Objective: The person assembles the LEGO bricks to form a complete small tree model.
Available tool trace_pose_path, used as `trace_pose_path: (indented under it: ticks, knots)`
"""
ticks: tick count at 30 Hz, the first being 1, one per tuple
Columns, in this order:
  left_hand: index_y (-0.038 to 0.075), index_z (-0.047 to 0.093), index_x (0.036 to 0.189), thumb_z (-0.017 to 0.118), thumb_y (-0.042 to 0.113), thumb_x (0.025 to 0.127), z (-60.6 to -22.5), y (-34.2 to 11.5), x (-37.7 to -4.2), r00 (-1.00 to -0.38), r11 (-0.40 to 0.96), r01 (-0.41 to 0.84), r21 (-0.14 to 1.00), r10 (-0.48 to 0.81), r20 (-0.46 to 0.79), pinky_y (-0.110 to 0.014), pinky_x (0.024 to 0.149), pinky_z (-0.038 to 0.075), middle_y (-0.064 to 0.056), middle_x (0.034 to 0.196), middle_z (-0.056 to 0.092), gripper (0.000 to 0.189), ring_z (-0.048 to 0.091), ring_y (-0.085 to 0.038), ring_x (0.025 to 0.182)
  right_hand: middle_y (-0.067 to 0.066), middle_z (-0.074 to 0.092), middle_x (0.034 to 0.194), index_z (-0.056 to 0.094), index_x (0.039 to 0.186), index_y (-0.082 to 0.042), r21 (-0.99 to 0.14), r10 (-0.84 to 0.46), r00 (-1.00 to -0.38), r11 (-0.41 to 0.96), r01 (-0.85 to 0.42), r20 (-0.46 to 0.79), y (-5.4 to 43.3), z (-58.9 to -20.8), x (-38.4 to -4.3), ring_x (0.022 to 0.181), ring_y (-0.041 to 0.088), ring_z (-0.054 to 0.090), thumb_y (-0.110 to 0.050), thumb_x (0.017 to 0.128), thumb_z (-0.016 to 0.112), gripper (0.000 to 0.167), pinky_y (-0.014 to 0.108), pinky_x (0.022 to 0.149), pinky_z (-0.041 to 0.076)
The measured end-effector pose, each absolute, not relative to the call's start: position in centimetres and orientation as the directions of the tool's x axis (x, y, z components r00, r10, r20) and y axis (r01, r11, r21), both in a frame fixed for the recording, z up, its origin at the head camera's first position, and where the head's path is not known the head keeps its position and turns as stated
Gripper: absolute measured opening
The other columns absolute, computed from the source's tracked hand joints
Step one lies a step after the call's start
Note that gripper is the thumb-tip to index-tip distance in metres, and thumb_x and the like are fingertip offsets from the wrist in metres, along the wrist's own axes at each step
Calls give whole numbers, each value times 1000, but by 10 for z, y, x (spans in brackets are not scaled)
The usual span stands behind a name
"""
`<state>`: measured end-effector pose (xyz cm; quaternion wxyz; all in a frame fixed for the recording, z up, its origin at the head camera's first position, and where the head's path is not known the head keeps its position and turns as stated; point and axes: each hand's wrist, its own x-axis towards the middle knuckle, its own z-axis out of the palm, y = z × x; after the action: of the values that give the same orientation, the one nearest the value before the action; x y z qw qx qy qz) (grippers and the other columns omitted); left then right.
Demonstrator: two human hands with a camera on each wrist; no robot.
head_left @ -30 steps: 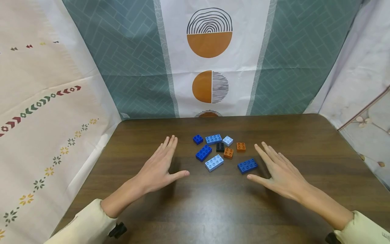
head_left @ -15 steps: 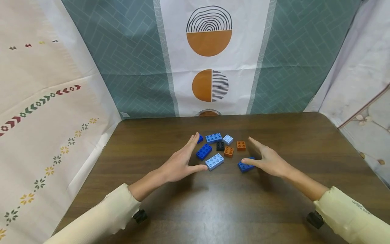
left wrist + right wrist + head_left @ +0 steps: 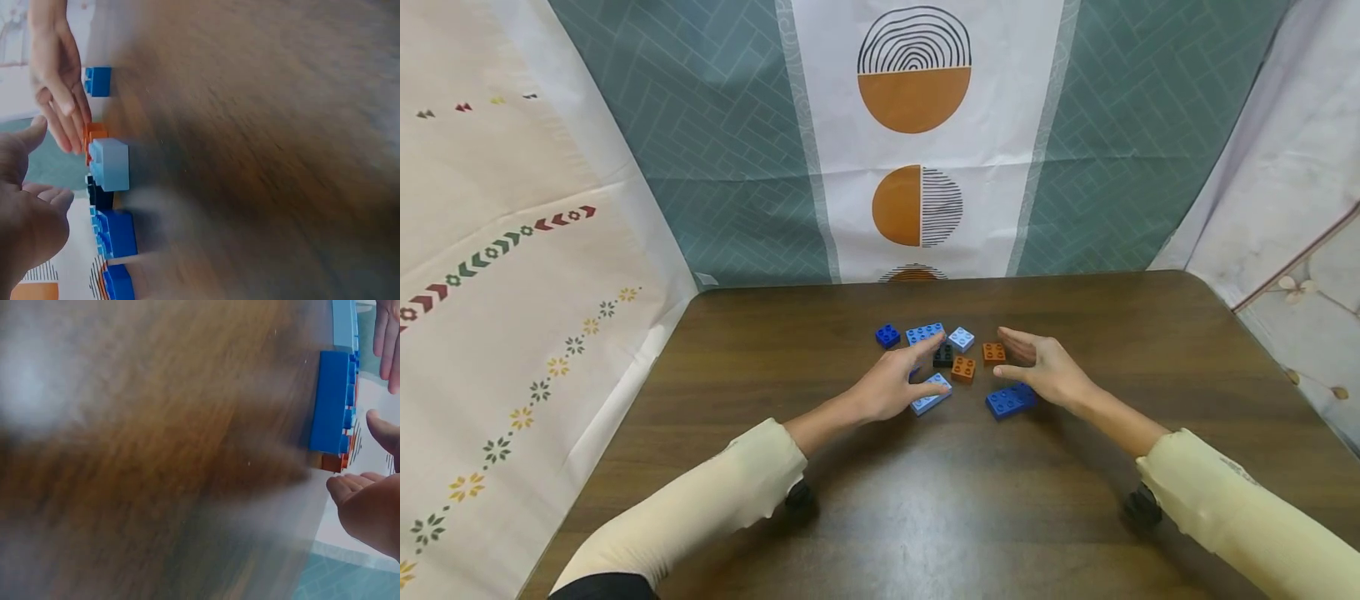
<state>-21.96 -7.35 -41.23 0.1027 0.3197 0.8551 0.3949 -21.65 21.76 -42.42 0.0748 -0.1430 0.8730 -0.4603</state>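
My left hand [image 3: 891,385] hovers over the left part of a loose group of toy building bricks, thumb and fingers spread apart and holding nothing. Its thumb passes above a long light blue brick [image 3: 929,397]. Most of a long blue brick [image 3: 914,373] is hidden beneath that hand. To the right, my right hand [image 3: 1054,372] is held above the table, thumb apart from the fingers, also with nothing in it. Its fingertips are close to an orange brick [image 3: 994,354], and a dark blue long brick [image 3: 1011,401] lies below its thumb. Between the hands sit a second orange brick [image 3: 963,370] and a black brick [image 3: 943,357].
Behind them lie a small blue brick [image 3: 887,337], a medium blue long brick [image 3: 922,333] and a small light blue brick [image 3: 961,338]. The brown wooden table [image 3: 775,333] ends at a patterned cloth [image 3: 737,167] at the back, with pale cloths on both sides.
Both hands have moved inward over the bricks, the left to the right and the right to the left. The gap between them has narrowed. The bricks appear to stay in place.
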Motion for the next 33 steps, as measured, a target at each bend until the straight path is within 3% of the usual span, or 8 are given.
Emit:
trace_pose_path:
  ticks: [7, 12, 33]
  knots:
    - [2, 47, 158, 72, 16, 104, -421, -54, -228, -773, 492, 460, 739, 632, 60, -34, 111, 49, -11, 159, 53, 61, 59, -28, 137, 28, 48, 157, 47, 154, 10, -838, -265, -964, 524, -154, 12, 216, -430, -227, 142, 46, 50, -4, 100, 74, 62, 54, 112, 46]
    - [2, 53, 154, 70, 14, 105, -427, -44, -231, -808, 546, 457, 702, 586, 71, -32, 108, 52, -10, 152, 59, 54, 64, -24, 132, 28, 54, 151, 53, 150, 8, -819, -240, -971, 555, -145, 9, 216, -434, -229, 138, 46, 54, -3, 99, 75, 56, 55, 110, 47]
    - [8, 64, 146, 78, 15, 100, -433, -19, -235, -883, 669, 409, 621, 462, 83, -32, 103, 55, -5, 139, 69, 49, 70, -19, 123, 27, 71, 126, 70, 131, 9, -762, -164, -979, 616, -200, 124, 211, -440, -233, 117, 42, 70, 0, 94, 79, 38, 55, 98, 56]
